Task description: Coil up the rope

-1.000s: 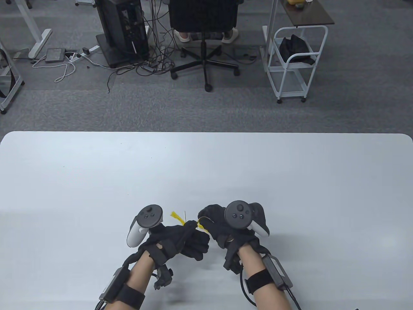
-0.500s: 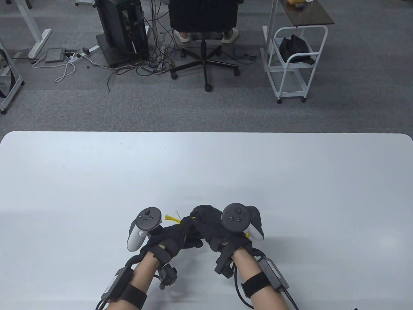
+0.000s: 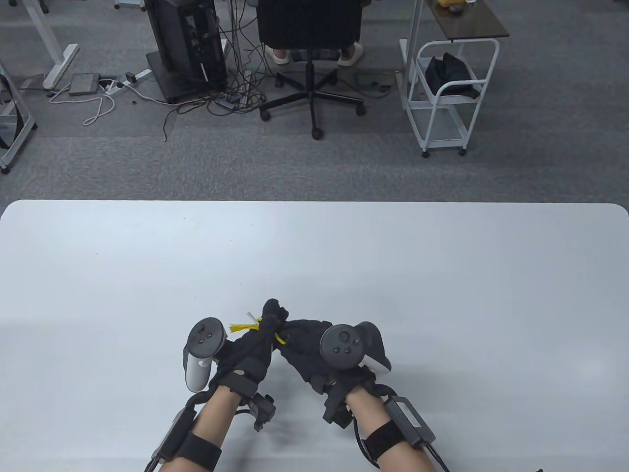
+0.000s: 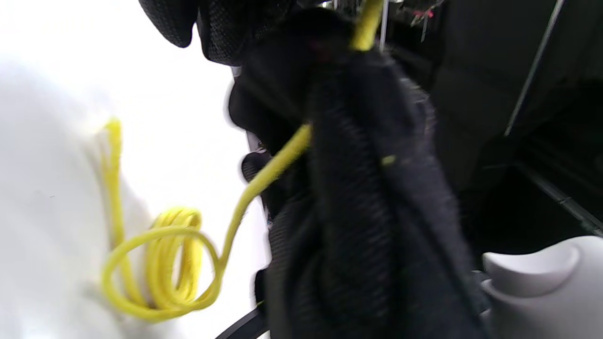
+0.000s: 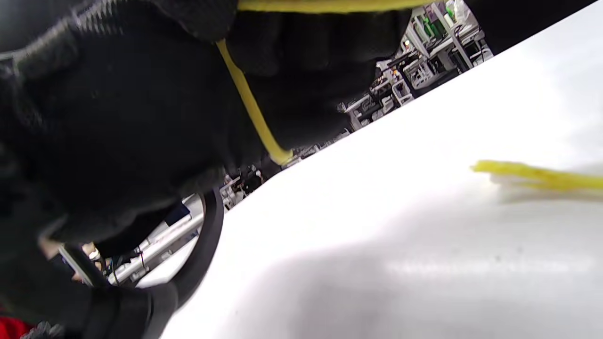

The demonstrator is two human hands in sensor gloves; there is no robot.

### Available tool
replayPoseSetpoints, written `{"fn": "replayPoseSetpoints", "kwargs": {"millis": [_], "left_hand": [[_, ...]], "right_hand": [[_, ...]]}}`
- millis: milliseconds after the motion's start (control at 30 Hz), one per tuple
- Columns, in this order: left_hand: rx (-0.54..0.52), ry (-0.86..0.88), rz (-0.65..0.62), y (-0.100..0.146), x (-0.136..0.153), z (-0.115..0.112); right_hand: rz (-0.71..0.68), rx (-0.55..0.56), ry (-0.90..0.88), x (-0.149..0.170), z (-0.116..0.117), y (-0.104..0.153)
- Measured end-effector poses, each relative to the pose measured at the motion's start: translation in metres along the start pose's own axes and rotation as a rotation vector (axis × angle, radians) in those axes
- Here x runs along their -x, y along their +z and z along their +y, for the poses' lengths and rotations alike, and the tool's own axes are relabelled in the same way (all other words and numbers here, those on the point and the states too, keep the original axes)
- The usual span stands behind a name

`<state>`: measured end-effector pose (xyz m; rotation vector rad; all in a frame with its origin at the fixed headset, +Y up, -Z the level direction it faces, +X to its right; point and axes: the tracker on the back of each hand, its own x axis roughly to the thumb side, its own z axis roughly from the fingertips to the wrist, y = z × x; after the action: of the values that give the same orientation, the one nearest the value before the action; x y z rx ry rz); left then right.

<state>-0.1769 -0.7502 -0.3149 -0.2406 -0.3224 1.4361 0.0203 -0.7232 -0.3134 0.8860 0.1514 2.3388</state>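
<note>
Near edge of white surface (image 3: 442, 275): both hands meeting just left of centre, fingertips touching. Left hand (image 3: 250, 351) clenched on thin yellow rope (image 3: 279, 338), fingers bunched up top; right hand (image 3: 307, 344) pinching same rope right beside it.

Rope: thin, bright yellow, smooth round cord, approx shoelace-like. In table view only short bit showing btwn hands, plus frayed tassel end (image 3: 242, 327) w/ pale tip sticking out left of the left fingers.

Left wrist view: rope (image 4: 264, 174) running down from glove to small stack of loops (image 4: 165, 263) lying on surface, several turns, loose, blurred. One strand trailing off up-left from loops.

Right wrist view: strand (image 5: 252, 110) crossing black glove diagonally, another along top edge; frayed end (image 5: 532, 176) just above surface at right, blurred.

Beyond far edge of surface, on grey carpet: office chair (image 3: 310, 29), white cart (image 3: 444, 98), PC tower (image 3: 184, 44) w/ cable tangle.
</note>
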Motion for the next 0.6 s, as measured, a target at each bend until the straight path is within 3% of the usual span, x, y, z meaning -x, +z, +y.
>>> {"fn": "replayPoseSetpoints", "kwargs": {"millis": [600], "left_hand": [[0.005,0.257,-0.172,0.002,-0.009,-0.001]], "right_hand": [[0.048,-0.128,0.056,0.007,0.015,-0.004]]}}
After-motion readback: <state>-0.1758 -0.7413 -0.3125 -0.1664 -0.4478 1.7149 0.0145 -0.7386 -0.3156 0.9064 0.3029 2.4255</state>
